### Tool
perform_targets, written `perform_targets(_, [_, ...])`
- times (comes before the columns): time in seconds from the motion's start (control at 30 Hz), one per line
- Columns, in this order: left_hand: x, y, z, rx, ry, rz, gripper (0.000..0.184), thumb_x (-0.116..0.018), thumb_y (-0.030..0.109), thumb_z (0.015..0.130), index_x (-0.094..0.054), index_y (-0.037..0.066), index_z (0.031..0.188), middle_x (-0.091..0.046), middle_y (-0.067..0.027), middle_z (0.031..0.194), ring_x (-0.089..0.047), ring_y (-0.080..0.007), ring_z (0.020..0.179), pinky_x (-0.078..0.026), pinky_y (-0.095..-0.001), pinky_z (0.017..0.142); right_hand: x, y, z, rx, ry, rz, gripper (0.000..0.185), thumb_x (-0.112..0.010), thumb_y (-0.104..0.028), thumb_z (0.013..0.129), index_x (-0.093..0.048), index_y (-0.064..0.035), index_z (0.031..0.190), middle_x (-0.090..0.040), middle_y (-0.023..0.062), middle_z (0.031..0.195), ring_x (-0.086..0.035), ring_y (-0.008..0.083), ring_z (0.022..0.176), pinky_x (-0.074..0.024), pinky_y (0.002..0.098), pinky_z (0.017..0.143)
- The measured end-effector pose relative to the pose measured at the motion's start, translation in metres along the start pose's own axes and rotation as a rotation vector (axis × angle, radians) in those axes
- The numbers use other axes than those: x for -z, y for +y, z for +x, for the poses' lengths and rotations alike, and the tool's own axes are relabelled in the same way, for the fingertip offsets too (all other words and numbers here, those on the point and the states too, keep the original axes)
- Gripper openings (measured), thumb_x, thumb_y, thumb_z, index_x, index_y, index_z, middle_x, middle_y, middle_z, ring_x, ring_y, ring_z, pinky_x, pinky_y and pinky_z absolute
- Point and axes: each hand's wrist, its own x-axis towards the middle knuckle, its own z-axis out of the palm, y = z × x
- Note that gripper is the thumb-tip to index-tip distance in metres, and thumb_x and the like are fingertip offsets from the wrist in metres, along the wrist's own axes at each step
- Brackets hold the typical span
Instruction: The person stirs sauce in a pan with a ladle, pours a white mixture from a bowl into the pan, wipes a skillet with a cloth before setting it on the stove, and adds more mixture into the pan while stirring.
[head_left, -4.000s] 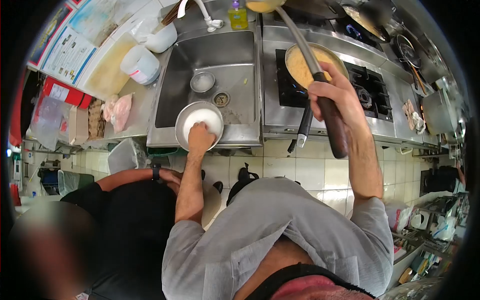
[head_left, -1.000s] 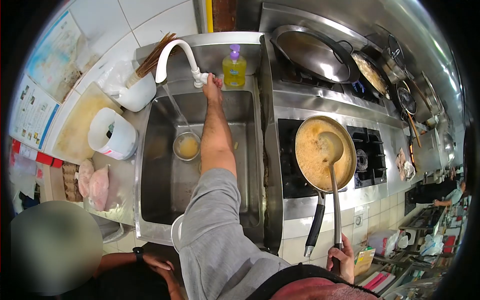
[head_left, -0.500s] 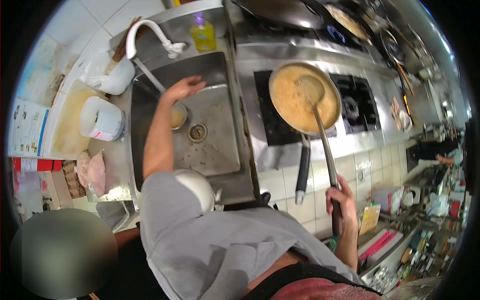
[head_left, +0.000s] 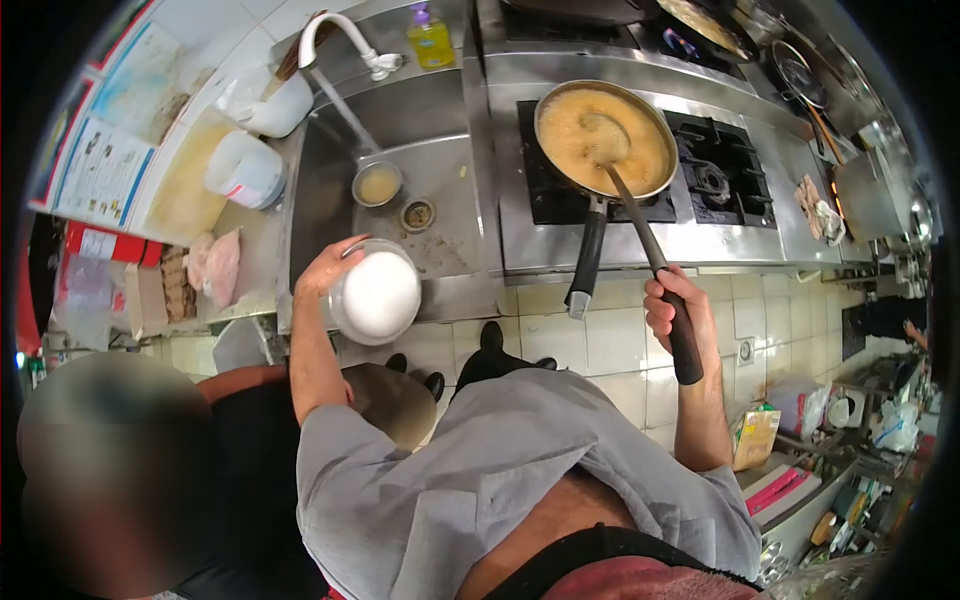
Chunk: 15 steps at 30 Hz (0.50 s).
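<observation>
My right hand (head_left: pixel 680 305) is wrapped around the dark handle of a ladle (head_left: pixel 640 232). The ladle's bowl rests in a frying pan (head_left: pixel 594 196) of bubbling tan sauce (head_left: pixel 570 135), which sits on a burner. Near the sink's front edge, my left hand (head_left: pixel 335 265) has its fingers closed at the rim of a round bowl (head_left: pixel 340 318) with smooth white contents (head_left: pixel 382 295). Part of those fingers is hidden, so the exact hold is unclear. The pan's black handle (head_left: pixel 588 258) points toward me, with neither hand on it.
In the sink (head_left: pixel 450 210) a small metal bowl (head_left: pixel 378 184) stands under the white faucet (head_left: pixel 345 35). A bottle of yellow soap (head_left: pixel 430 40) is behind. A second burner (head_left: pixel 712 180) lies right of the pan. Another person (head_left: pixel 250 480) is close on my left.
My left hand has come back from over the sink to the bowl of white contents. The bowl is now in plainer view. My right hand keeps the ladle in the pan.
</observation>
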Motion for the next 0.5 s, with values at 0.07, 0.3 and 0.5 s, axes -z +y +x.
perform_targets(0.07, [-0.001, 0.009, -0.004, -0.126, 0.044, 0.188, 0.047, -0.055, 0.017, 0.086, -0.043, 0.007, 0.130, -0.053, -0.0101, 0.122, -0.047, -0.0171, 0.111, -0.034, -0.0299, 0.098, 0.000, 0.006, 0.004, 0.001, -0.047, -0.016, 0.018, -0.052, -0.007, 0.085, -0.040, -0.0073, 0.099, -0.049, 0.0074, 0.071, -0.044, 0.0103, 0.044, -0.0350, 0.0225, 0.033])
perform_targets(0.3, [0.010, 0.030, 0.041, -0.295, 0.186, 0.197, 0.051, -0.049, 0.001, 0.084, -0.040, 0.012, 0.134, -0.046, -0.0106, 0.131, -0.042, -0.0185, 0.119, -0.030, -0.0286, 0.101, -0.009, 0.023, 0.012, 0.088, 0.035, -0.123, 0.019, -0.051, -0.008, 0.086, -0.040, -0.0066, 0.101, -0.048, 0.0071, 0.070, -0.043, 0.0109, 0.043, -0.0340, 0.0233, 0.032])
perform_targets(0.5, [0.062, 0.045, 0.140, -0.339, 0.252, 0.001, 0.044, -0.046, -0.003, 0.083, -0.054, 0.013, 0.123, -0.056, -0.0095, 0.118, -0.052, -0.0149, 0.100, -0.038, -0.0254, 0.090, -0.023, 0.040, 0.017, 0.126, 0.101, -0.108, 0.024, -0.052, -0.008, 0.085, -0.040, -0.0074, 0.106, -0.048, 0.0069, 0.070, -0.042, 0.0110, 0.041, -0.0333, 0.0234, 0.031])
